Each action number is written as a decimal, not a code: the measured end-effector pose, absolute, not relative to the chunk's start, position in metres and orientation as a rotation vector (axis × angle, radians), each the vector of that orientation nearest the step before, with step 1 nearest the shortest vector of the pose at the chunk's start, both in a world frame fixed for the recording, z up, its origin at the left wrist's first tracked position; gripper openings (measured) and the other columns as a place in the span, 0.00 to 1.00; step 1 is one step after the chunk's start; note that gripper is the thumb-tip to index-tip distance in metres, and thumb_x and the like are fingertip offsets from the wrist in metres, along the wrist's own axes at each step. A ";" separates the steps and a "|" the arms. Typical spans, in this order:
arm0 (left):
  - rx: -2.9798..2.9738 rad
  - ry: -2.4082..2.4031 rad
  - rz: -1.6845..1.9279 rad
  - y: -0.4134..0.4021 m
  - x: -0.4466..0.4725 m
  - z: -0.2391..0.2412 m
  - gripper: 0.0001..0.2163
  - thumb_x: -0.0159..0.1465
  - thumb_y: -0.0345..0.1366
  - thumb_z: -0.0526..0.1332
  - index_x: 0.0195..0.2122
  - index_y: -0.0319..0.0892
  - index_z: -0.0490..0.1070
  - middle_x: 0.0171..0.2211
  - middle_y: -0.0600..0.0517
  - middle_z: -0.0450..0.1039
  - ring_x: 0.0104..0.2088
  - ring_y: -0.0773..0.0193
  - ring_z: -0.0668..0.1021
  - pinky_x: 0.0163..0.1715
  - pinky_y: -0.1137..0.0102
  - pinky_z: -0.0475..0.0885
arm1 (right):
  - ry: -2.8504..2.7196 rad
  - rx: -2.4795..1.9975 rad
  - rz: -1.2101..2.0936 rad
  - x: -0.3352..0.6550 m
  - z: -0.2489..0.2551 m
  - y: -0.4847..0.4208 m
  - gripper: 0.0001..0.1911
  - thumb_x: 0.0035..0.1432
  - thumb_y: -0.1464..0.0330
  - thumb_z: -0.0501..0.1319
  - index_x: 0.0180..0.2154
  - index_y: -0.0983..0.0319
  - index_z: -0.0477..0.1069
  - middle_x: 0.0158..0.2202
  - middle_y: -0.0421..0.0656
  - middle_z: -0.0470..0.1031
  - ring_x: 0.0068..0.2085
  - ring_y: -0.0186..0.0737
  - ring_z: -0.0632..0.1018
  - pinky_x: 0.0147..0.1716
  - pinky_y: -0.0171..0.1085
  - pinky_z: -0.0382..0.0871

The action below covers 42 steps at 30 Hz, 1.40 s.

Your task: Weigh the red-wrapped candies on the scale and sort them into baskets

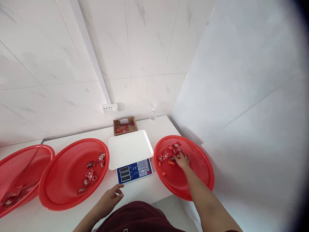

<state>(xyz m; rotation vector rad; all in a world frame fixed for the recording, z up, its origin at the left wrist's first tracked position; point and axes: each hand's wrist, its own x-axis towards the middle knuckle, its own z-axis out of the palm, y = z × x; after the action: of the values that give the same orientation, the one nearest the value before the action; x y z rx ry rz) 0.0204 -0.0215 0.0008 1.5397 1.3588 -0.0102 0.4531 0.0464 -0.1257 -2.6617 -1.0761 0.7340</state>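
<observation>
My right hand [182, 160] reaches down into the right red plastic basket [200, 172]. Its fingers look spread and touch small red wrapped packets [171, 162] lying there; whether any is gripped between them is hard to see. My left hand [111, 199] hovers in front of the digital scale, loosely bent, with the fingers apart and nothing in them. The scale has a blue keypad panel [134, 170] and a bare white weighing tray [129, 146] on top. Left of it stands a second red basket [62, 174] with several red packets [91, 176] on its right side.
A third red basket [45, 151] at the far left holds more packets. Behind the scale sits a cardboard box [125, 131] with red packets inside. A clear plastic bottle [152, 115] stands by the tiled wall, near a power socket [110, 107]. The right basket is close to the side wall.
</observation>
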 end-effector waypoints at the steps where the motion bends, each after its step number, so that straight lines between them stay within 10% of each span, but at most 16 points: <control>1: 1.539 1.363 -0.020 -0.022 0.021 -0.001 0.22 0.59 0.45 0.50 0.53 0.42 0.62 0.41 0.49 0.72 0.37 0.62 0.74 0.40 0.68 0.66 | -1.151 -2.668 0.744 0.448 -0.126 0.047 0.36 0.54 0.52 0.52 0.63 0.53 0.50 0.66 0.49 0.43 0.64 0.61 0.48 0.55 0.57 0.50; 7: 1.527 1.363 -0.063 -0.016 0.023 -0.001 0.23 0.59 0.46 0.50 0.54 0.42 0.62 0.42 0.49 0.73 0.37 0.62 0.74 0.40 0.69 0.66 | -1.549 -2.655 0.735 0.415 -0.118 0.041 0.25 0.57 0.58 0.51 0.55 0.56 0.64 0.66 0.47 0.45 0.65 0.59 0.43 0.56 0.60 0.45; 15: 1.612 1.309 -0.099 0.006 0.029 0.007 0.23 0.59 0.45 0.51 0.54 0.41 0.63 0.42 0.48 0.72 0.39 0.61 0.74 0.40 0.69 0.66 | -1.902 -2.415 0.864 0.374 -0.106 0.040 0.31 0.55 0.58 0.56 0.60 0.51 0.55 0.67 0.44 0.44 0.65 0.54 0.45 0.58 0.58 0.38; 25: 1.609 1.276 -0.096 0.009 0.020 -0.010 0.22 0.60 0.46 0.51 0.53 0.43 0.63 0.41 0.49 0.72 0.38 0.62 0.74 0.40 0.69 0.66 | -1.596 -2.401 0.923 0.411 -0.091 0.011 0.17 0.52 0.79 0.50 0.40 0.62 0.71 0.41 0.48 0.74 0.40 0.42 0.74 0.39 0.37 0.63; 36: 1.606 1.299 -0.089 0.005 0.020 -0.006 0.22 0.59 0.45 0.51 0.53 0.44 0.63 0.41 0.50 0.72 0.39 0.63 0.74 0.41 0.70 0.66 | -1.950 -2.261 1.060 0.370 -0.099 0.038 0.41 0.46 0.70 0.60 0.62 0.54 0.52 0.66 0.43 0.46 0.65 0.48 0.48 0.59 0.45 0.48; 42: 1.577 1.310 -0.076 0.001 0.021 -0.004 0.22 0.59 0.45 0.51 0.54 0.44 0.63 0.41 0.50 0.72 0.37 0.63 0.74 0.40 0.70 0.66 | -1.838 -2.299 0.852 0.376 -0.102 0.041 0.22 0.51 0.78 0.48 0.47 0.62 0.68 0.50 0.47 0.69 0.51 0.43 0.69 0.48 0.35 0.59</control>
<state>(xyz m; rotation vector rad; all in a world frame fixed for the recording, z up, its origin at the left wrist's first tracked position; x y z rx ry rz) 0.0212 0.0012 -0.0036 1.5773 1.3104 -0.0756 0.3762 0.0409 -0.1023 -2.2987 -1.8384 0.8519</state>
